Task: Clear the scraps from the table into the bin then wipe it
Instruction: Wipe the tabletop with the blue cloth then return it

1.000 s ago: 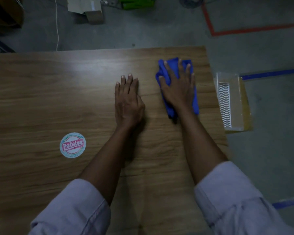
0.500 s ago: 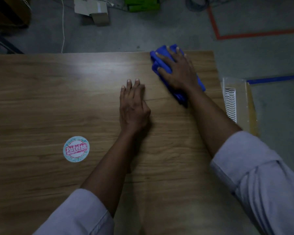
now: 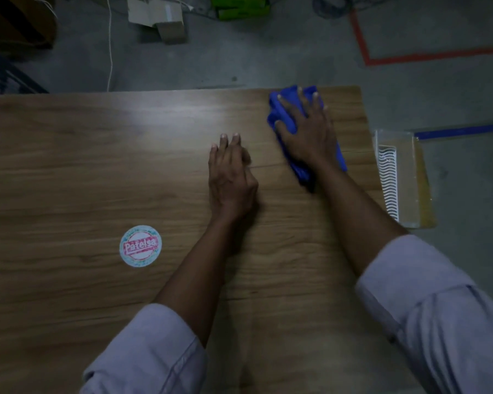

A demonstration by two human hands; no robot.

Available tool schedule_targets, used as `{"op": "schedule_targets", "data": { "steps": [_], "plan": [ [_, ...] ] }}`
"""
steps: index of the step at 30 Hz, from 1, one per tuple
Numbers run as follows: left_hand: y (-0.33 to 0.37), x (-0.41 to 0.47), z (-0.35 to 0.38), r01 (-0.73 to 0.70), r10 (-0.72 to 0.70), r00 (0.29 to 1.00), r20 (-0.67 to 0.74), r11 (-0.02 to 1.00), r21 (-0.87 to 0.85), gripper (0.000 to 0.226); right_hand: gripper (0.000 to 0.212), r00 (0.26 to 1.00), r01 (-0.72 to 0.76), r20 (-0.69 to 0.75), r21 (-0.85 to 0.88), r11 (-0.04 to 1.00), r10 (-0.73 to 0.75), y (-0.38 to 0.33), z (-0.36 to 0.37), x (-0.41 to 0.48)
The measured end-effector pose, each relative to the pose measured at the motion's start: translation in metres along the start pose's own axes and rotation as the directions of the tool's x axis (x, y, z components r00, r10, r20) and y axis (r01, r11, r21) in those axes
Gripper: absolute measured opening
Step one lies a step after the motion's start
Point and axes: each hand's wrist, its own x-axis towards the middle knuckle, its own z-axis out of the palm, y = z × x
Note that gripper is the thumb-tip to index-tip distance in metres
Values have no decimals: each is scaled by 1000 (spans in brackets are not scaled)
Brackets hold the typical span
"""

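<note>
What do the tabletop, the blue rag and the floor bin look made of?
Brown wooden tabletop: wood-grain laminate or veneer, likely; printed-looking grain, soft sheen under the light glare. Blue folded cloth: soft textile, maybe microfibre; it bunches into folds under the right hand. Clear rectangular bin on the floor: transparent plastic, apparently; its walls are see-through, with a white ribbed part inside.

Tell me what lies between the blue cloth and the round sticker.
The left hand rests on the table in that line. Nothing else visible lies between blue cloth, under the right hand, and round sticker.
</note>
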Motion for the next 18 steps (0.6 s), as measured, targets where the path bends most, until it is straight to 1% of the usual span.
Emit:
{"op": "schedule_targets", "data": {
  "steps": [1,2,3,4,5,7,8,9,10,11,12,13,14,15,16,17,18],
  "plan": [
    [-2,-1,1,-2,2,1000,2,1000,-4,66,66,998,-66,-12,15,998,66,-4,1,4],
    [-3,-2,0,3,-3,1000,-2,1000,-18,64,65,995,-94,-19,23,995,94,-11,4,0],
    [-4,-3,1,18,-19,1000,-9,999,-42,61,64,996,-79,-27,18,997,80,-21,8,-11],
    [-4,-3,0,40,-41,999,-19,997,-69,60,63,999,-19,-25,8,1000,20,-29,15,-30],
    [-3,-4,-1,67,-70,997,-24,993,-95,59,63,997,73,-20,-2,997,-73,-35,21,-53],
    [-1,-5,-2,102,-106,994,-27,987,-128,60,63,968,249,21,-3,969,-249,-33,31,-103],
    [-1,-6,-3,97,-101,995,-26,986,-135,60,62,957,289,32,-4,957,-289,-24,30,-120],
    [0,-6,-3,86,-89,996,-17,987,-132,59,62,955,296,32,-11,955,-295,-9,26,-125],
    [0,-6,-3,82,-82,997,4,990,-114,59,62,968,250,19,-23,968,-250,6,22,-122],
    [0,-6,-3,82,-80,996,33,993,-80,60,63,988,151,-5,-38,988,-152,19,16,-115],
    [1,-8,-4,69,-67,996,57,997,-35,61,64,999,18,-41,-41,999,-19,28,11,-105],
    [0,-11,-3,36,-37,997,74,999,11,61,65,991,-111,-76,-23,994,109,31,7,-96],
    [0,-15,-2,-10,5,997,82,998,57,58,66,974,-204,-99,7,979,203,28,8,-91],
    [-2,-19,-2,-48,39,995,89,994,101,54,66,962,-247,-111,30,969,248,19,10,-91],
    [-3,-24,-4,-68,55,994,97,989,135,52,65,963,-241,-114,44,970,244,6,14,-97],
    [-4,-30,-6,-72,58,993,99,986,150,52,65,976,-187,-108,48,981,192,-8,19,-109],
    [-5,-36,-9,-73,59,993,100,987,145,53,64,990,-104,-88,43,994,107,-20,24,-128]
  ]
}}
